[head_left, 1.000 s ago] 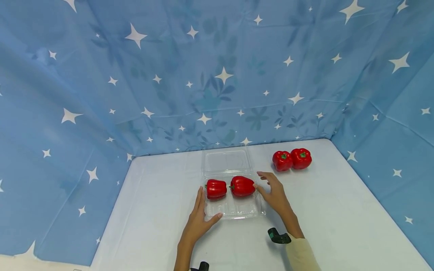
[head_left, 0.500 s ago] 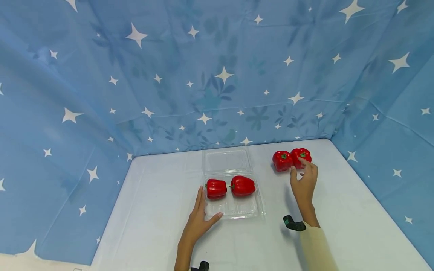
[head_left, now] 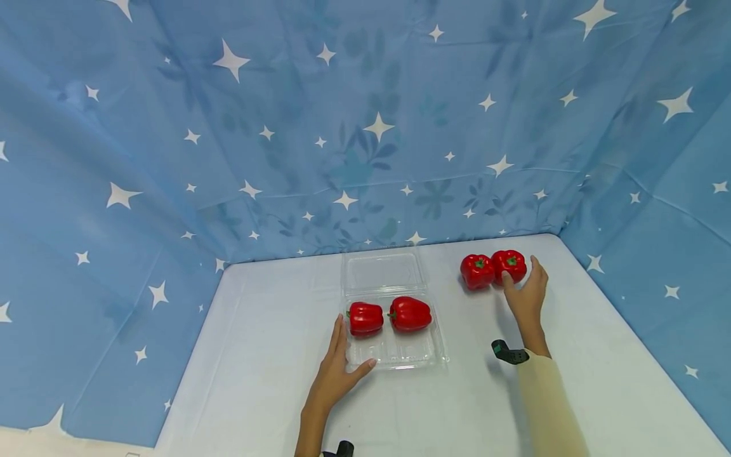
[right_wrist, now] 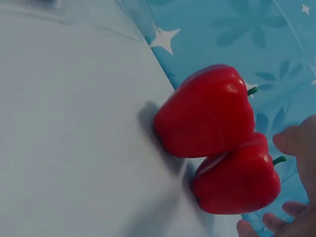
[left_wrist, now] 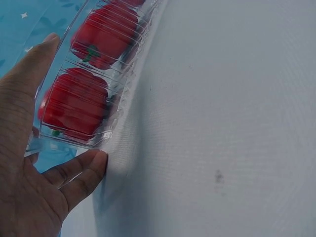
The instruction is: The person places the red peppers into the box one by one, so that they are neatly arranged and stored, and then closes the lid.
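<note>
A clear plastic clamshell box (head_left: 414,350) lies on the table with its lid folded back. In its rear part sit two red bell peppers, a left one (head_left: 365,318) and a right one (head_left: 410,314). My left hand (head_left: 334,377) touches the box's front left corner, fingers along the side, thumb at the front; the left wrist view shows this hand (left_wrist: 29,192) beside the clear wall. At the back right, two more bell peppers stand together, the left (head_left: 477,271) and the right (head_left: 509,265). My right hand (head_left: 526,298) spreads its thumb and fingers around the right one, apart from it in the right wrist view.
The lid (head_left: 382,271) lies flat behind the box, towards the curtain. A blue curtain with white stars (head_left: 354,127) surrounds the back and sides of the white table (head_left: 257,355). A black wrist strap (head_left: 510,353) sits on the right arm.
My right hand has left the pepper at the box's right side and travelled right and back to the pair of peppers. The left hand has stayed at the box corner.
</note>
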Demonstrator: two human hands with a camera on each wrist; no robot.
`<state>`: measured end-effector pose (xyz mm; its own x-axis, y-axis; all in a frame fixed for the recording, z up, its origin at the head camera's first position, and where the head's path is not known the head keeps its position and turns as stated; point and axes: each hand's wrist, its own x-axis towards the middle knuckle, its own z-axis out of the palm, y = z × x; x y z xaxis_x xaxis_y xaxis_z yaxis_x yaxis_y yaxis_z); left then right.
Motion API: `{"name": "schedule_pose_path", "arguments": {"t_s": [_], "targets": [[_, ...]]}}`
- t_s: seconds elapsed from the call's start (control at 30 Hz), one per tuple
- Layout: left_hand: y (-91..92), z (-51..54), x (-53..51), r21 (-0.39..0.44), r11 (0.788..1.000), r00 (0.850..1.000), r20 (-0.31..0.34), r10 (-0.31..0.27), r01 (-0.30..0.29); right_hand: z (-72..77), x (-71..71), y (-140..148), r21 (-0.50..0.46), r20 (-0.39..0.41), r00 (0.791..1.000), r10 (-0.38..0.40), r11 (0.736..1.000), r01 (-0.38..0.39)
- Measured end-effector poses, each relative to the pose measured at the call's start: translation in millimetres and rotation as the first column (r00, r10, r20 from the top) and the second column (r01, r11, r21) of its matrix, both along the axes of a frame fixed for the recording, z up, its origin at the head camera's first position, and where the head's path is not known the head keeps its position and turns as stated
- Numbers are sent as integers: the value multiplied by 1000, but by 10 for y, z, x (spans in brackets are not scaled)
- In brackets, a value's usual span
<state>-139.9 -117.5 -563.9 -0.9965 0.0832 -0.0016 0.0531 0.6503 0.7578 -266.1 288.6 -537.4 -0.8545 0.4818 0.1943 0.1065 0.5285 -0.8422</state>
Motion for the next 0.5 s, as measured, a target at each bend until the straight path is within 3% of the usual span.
{"name": "schedule_pose_path", "arguments": {"t_s": [0.23, 0.5], "targets": [[0, -2, 1, 0, 1000, 1000, 0, 1, -1, -25, -113, 89, 22, 59, 996, 61, 998, -62], [-10, -9, 6, -6, 1000, 1000, -28, -6, 6, -114, -169, 90, -16, -7, 997, 80, 997, -80]]}}
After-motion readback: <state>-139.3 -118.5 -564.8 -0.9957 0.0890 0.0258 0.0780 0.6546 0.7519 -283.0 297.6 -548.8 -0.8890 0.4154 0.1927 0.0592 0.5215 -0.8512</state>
